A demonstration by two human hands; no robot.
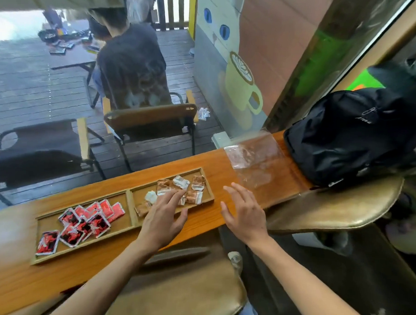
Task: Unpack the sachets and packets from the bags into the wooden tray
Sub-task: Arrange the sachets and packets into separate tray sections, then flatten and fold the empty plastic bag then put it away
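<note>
Nothing is gripped: left hand (pixel 163 213) is spread over brown-and-white sachets (pixel 194 196) in the wooden tray (pixel 129 207), right hand (pixel 244 211) is held loose beside it. Sachets are judged light, crinkly, slippery, best pinched by an edge. Clear bag (pixel 254 159) is seen flat nearby.

Wooden tray (pixel 130 203), 2 compartments, on wooden counter (pixel 225 176): red sachets (pixel 82 223) left, brown-and-white packets (pixel 194 185) right. Left hand (pixel 163 214), fingers spread, over right compartment; right hand (pixel 244 210) open beside tray. Clear plastic bag (pixel 254 159) flat, touching black backpack (pixel 351 136).
</note>
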